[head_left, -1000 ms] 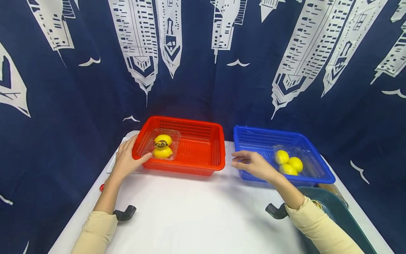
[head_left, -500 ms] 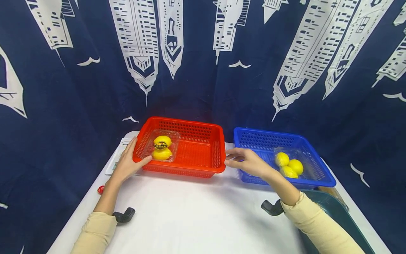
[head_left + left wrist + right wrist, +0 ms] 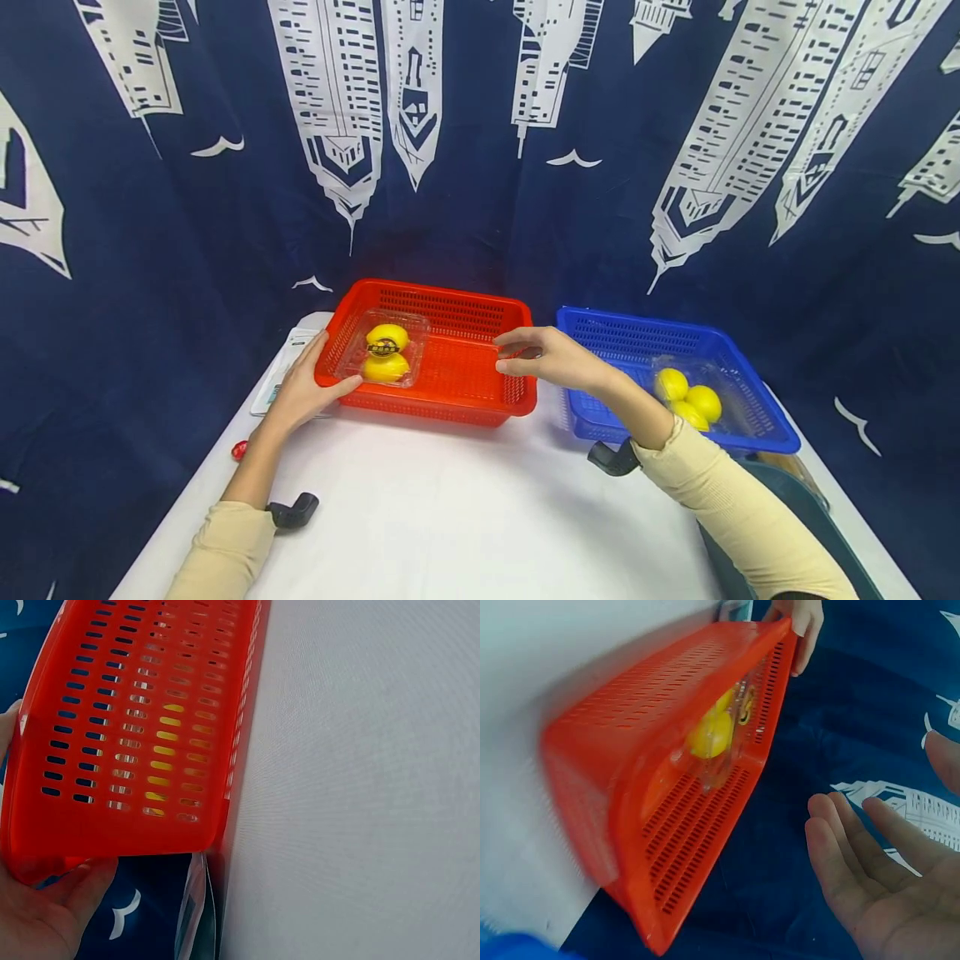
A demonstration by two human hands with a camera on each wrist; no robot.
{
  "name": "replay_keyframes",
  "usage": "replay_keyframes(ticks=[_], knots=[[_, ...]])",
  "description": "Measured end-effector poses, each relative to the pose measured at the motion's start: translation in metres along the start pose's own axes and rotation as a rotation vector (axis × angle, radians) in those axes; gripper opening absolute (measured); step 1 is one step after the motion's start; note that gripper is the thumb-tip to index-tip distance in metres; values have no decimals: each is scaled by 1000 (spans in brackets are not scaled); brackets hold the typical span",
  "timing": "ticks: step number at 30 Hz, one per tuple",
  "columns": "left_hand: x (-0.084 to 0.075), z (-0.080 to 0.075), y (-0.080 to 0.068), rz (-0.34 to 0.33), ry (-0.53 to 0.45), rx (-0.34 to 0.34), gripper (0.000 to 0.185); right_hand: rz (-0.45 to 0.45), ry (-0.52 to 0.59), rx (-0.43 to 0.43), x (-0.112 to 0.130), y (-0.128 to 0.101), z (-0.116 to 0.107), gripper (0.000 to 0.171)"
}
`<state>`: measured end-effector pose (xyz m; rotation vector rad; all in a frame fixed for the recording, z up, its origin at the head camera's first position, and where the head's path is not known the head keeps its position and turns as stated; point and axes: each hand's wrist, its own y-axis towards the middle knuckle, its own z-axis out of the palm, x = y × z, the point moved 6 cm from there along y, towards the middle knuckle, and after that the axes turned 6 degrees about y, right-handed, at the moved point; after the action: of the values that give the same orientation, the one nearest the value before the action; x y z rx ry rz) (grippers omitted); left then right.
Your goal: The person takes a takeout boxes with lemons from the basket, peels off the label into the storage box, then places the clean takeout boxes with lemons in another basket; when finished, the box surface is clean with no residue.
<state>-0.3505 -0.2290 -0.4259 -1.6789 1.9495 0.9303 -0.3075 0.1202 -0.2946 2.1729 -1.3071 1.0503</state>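
Left hand (image 3: 303, 390) found gripping the near-left corner of the red basket (image 3: 480, 379), thumb laid along the front wall, fingers up the left side; grip confirmed from the left wrist view (image 3: 45, 915), palm under the rim of the basket (image 3: 135, 735). Right hand (image 3: 551, 358) observed above the basket's right rim, fingers extended and loosely spread, holding nothing (contact with the rim not determinable from the head view); in the right wrist view, open palm and fingers (image 3: 877, 877) seen clear of the basket wall (image 3: 682, 802).

Inside the basket, close to the left hand's fingertips, noted a clear plastic box (image 3: 384, 357) containing two lemons (image 3: 386, 367), the upper one bearing a dark label; same box glimpsed through the mesh from the right wrist (image 3: 718, 731).

To the right of the right hand, noted a blue basket (image 3: 600, 333) holding lemons in clear wrapping (image 3: 687, 398); set just beside the red basket, not touching. Both baskets stood on a white table (image 3: 450, 508). By the left forearm, recorded a small red object (image 3: 239, 450) at the table edge; beyond the left hand, a flat clear packet (image 3: 281, 375) partly under it.
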Motion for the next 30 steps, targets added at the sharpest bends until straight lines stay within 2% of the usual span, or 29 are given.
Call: replay_keyframes(ticks=[9,18,23,30], knots=[[2,1,2,-11,-13,7,104,45,133,62,-2,43,5,49],[5,2,-1,-28,-29,-1,105,100,272,70,-11,91,9,50],[5,1,0,-31,-33,3,106,119,407,82,-19,116,17,48],[6,5,1,-41,-38,19,108,167,588,63,-41,148,36,49]])
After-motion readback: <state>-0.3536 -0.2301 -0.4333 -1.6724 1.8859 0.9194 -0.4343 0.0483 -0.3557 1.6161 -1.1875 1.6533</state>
